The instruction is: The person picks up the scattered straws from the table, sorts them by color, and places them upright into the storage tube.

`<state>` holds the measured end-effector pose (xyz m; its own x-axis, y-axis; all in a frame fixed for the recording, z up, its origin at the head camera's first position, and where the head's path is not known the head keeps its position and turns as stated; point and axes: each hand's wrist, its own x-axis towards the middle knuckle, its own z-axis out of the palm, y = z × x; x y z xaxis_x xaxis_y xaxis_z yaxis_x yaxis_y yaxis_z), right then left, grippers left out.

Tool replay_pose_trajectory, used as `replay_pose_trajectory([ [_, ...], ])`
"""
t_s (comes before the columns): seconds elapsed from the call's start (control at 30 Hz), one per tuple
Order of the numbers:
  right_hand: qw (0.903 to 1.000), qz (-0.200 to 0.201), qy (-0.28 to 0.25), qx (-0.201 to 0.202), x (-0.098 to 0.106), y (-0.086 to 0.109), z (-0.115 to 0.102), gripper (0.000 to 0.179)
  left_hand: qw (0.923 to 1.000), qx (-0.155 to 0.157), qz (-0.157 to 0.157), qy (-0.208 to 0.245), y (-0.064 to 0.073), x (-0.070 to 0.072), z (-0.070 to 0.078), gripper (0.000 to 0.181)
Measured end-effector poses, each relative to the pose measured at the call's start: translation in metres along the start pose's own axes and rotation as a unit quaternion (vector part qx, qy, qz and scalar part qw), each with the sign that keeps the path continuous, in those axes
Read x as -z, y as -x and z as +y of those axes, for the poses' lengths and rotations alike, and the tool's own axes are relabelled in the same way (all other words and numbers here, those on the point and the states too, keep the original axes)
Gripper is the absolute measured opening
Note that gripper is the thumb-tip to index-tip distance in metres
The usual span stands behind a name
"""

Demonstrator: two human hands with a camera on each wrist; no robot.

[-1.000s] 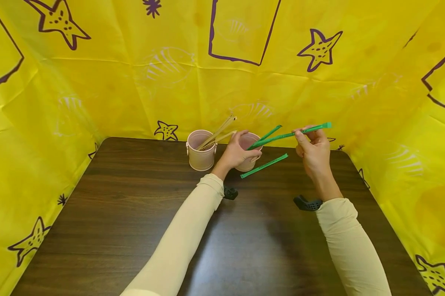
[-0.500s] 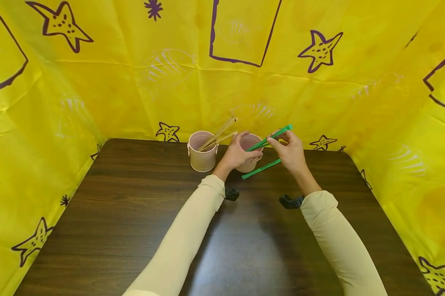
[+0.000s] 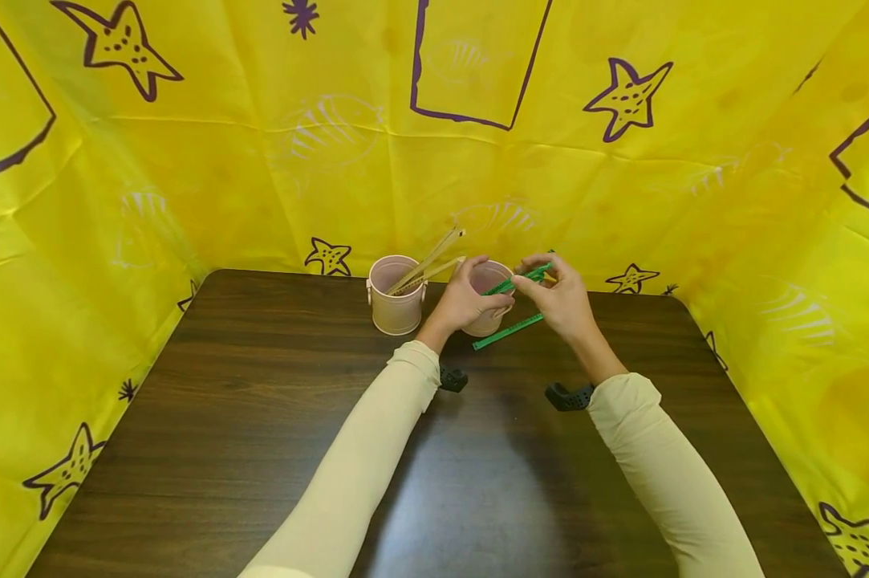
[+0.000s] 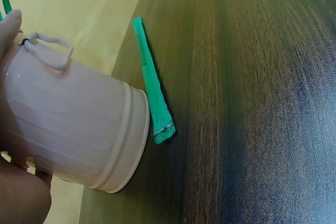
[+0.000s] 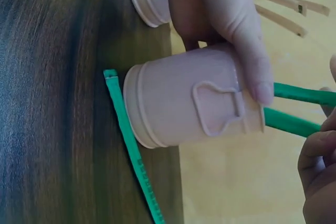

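Observation:
My left hand grips a small pale pink bucket at its rim, thumb at the near side by the wire-like handle. Two slim green wrapped straws stick out of this bucket's mouth. My right hand pinches the green straws at their upper ends, just right of the rim. Another green straw, with a flat crimped end and printed lettering, lies on the table against the bucket's base. The straws' lower ends are hidden inside the bucket.
A second pink bucket stands to the left, with several beige wrapped straws leaning out of it. The dark wood table ends at a yellow cloth with starfish and fish drawings, behind and on both sides.
My right hand has come left and down towards the bucket with a green straw, lowering it beside the other one inside. The left hand keeps its grip on the bucket.

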<state>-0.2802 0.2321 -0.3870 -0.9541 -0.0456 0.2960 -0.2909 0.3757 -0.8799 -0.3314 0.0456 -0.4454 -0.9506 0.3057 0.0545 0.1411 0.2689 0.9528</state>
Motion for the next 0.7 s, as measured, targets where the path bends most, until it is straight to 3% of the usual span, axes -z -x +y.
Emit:
replay_pose_trajectory([
  [0.1,0.9999,0.005,-0.01,0.005,0.006,0.003,-0.001,0.037,1.0,-0.001,0.0,0.002,0.0,0.0,-0.001,0.096],
  [0.23,0.9971,0.034,-0.066,0.018,0.018,0.009,-0.002,0.038,1.0,-0.004,0.0,0.0,-0.001,0.0,-0.001,0.097],
  [0.43,0.9882,0.083,-0.128,-0.015,0.039,0.022,-0.003,0.035,1.0,-0.009,-0.001,0.001,-0.003,0.001,-0.002,0.097],
  [0.53,0.9913,0.085,-0.093,-0.037,0.044,0.026,0.007,0.033,1.0,-0.005,-0.001,0.005,-0.003,0.001,-0.003,0.097],
  [0.7,0.9956,0.051,0.028,-0.074,0.041,0.033,0.035,0.039,0.9999,-0.002,-0.001,0.01,-0.003,0.0,-0.004,0.097],
])
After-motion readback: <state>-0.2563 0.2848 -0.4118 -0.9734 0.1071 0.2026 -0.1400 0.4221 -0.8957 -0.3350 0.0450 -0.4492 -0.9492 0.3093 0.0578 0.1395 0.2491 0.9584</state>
